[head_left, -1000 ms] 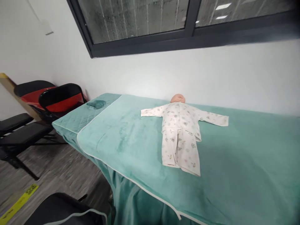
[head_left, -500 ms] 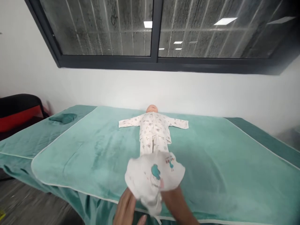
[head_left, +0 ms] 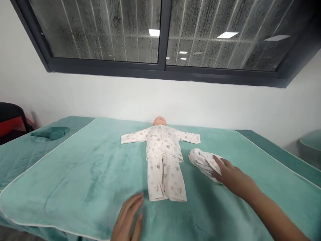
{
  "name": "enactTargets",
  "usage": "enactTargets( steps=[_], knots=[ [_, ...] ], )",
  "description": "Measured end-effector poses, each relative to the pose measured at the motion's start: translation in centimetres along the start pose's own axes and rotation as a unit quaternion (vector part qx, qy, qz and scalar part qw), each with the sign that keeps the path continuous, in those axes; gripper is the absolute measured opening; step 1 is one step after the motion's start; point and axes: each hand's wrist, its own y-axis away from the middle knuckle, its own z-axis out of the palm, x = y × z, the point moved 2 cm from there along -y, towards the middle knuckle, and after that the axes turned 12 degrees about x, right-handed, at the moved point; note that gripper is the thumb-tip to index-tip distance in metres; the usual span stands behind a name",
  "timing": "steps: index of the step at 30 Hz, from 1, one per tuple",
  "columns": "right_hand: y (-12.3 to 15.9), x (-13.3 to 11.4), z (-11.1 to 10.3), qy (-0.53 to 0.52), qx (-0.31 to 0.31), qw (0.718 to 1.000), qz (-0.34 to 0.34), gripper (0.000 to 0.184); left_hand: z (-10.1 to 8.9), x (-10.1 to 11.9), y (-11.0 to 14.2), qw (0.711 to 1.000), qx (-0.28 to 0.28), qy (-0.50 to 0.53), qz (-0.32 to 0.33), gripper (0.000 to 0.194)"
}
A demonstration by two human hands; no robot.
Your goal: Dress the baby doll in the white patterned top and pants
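A baby doll [head_left: 159,121] lies on its back on the green bed cover, dressed in a white printed top [head_left: 163,140] and matching trousers [head_left: 165,177]. Its sleeves stretch out to both sides. To the right of the doll, my right hand [head_left: 232,177] grips a white baby bib [head_left: 204,162] with a coloured print; the cloth is bunched and folded at the cover. My left hand [head_left: 129,217] is near the front, just left of the trouser legs. Its fingers are extended with the thumb apart, and nothing is in it.
The green cover [head_left: 95,174] spreads over a massage-type bed with a face hole [head_left: 51,133] at the left end. Behind it are a white wall [head_left: 112,97] and a dark-framed window [head_left: 162,40]. A black and red chair [head_left: 12,122] stands at the far left.
The bib has moved from in front of the doll's legs to its right, carried by my right hand. My left hand has come away from it. The trouser legs now show fully.
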Motion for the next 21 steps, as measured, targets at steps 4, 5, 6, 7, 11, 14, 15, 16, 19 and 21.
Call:
enactTargets(
  steps=[4, 5, 6, 7, 11, 14, 15, 16, 19, 21],
  knots=[
    [-3.3, -3.2, -3.8, -0.092, 0.063, 0.994, 0.010, 0.061, 2.6, -0.8, -7.3, 0.999, 0.036, 0.029, -0.020, 0.033],
    [-4.8, -5.1, -4.3, -0.136, 0.066, 0.988, 0.023, 0.057, 3.8, -1.1, -9.6, 0.998, 0.043, 0.041, -0.036, 0.031],
    [-6.6, -7.4, -4.3, -0.197, 0.059, 0.978, 0.024, 0.051, 5.1, -1.3, -12.1, 0.995, 0.062, 0.056, -0.047, 0.030],
    [-8.5, -9.8, -4.0, -0.264, 0.054, 0.963, 0.023, 0.044, 6.6, -1.6, -14.7, 0.993, 0.079, 0.070, -0.058, 0.029],
    [-16.6, -18.7, -0.2, -0.367, 0.087, 0.926, 0.014, 0.030, 13.5, -3.4, -24.5, 0.987, 0.074, 0.116, -0.080, 0.035],
    [-21.4, -22.2, 3.3, -0.302, 0.027, 0.953, 0.026, 0.036, 18.0, -5.6, -28.8, 0.987, 0.024, 0.099, -0.125, 0.041],
    [-22.5, -22.7, 4.1, -0.273, 0.002, 0.962, 0.026, 0.036, 19.1, -6.3, -29.5, 0.988, 0.007, 0.090, -0.128, 0.042],
    [-23.3, -23.0, 4.9, -0.252, -0.016, 0.967, 0.021, 0.034, 19.9, -6.9, -29.9, 0.989, -0.006, 0.084, -0.122, 0.043],
    [-24.5, -22.7, 6.1, -0.253, -0.028, 0.967, -0.009, 0.028, 21.0, -7.9, -29.9, 0.992, -0.031, 0.087, -0.081, 0.049],
    [-24.7, -22.3, 6.4, -0.289, -0.024, 0.957, -0.015, 0.026, 20.9, -8.0, -29.7, 0.992, -0.041, 0.093, -0.069, 0.054]
  ],
)
